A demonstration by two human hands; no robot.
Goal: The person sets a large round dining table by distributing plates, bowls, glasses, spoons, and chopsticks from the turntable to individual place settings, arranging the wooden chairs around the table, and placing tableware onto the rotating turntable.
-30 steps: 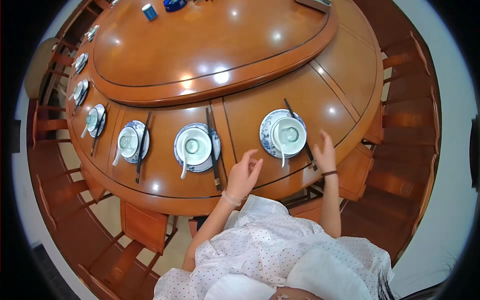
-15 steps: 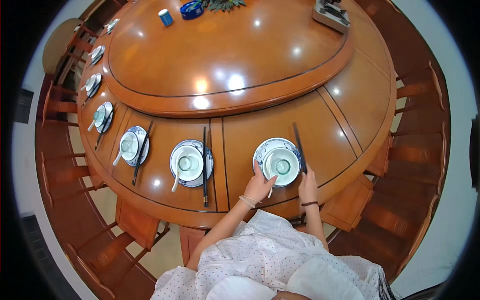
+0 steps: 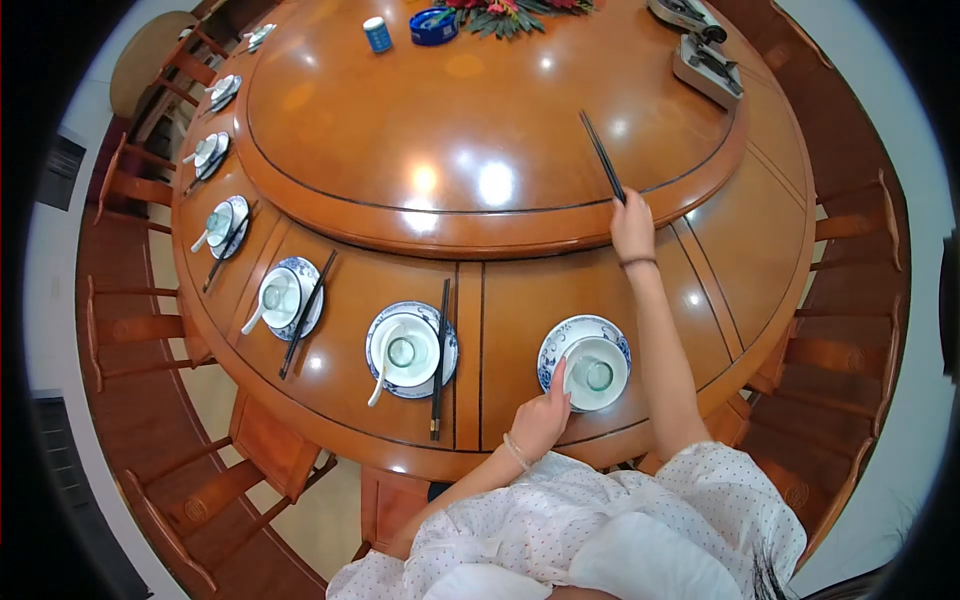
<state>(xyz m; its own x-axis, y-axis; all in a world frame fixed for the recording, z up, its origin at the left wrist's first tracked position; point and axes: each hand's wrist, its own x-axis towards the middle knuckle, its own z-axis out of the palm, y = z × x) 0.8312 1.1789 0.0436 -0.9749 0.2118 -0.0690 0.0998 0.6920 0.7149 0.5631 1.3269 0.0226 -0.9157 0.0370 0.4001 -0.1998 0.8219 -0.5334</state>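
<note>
My right hand (image 3: 633,230) is closed on a pair of dark chopsticks (image 3: 601,158), held out over the edge of the raised turntable. In front of me a white bowl (image 3: 612,400) with a small clear glass cup (image 3: 598,375) in it rests on a blue-patterned plate (image 3: 584,327), toward the plate's near side. My left hand (image 3: 540,422) grips the bowl's left edge, its fingers partly hidden. The spoon of this setting does not show; my left hand may cover it.
Several similar settings curve away leftward, the nearest with a bowl (image 3: 420,372), spoon (image 3: 377,390) and chopsticks (image 3: 439,365). The turntable (image 3: 440,130) carries a blue-labelled container (image 3: 377,35), a blue dish (image 3: 434,28), flowers and portable stoves (image 3: 709,70). Wooden chairs (image 3: 850,235) ring the table.
My right hand has lifted the chopsticks from beside the plate and carried them forward over the turntable. My left hand stays at the bowl's left side. The camera view has shifted.
</note>
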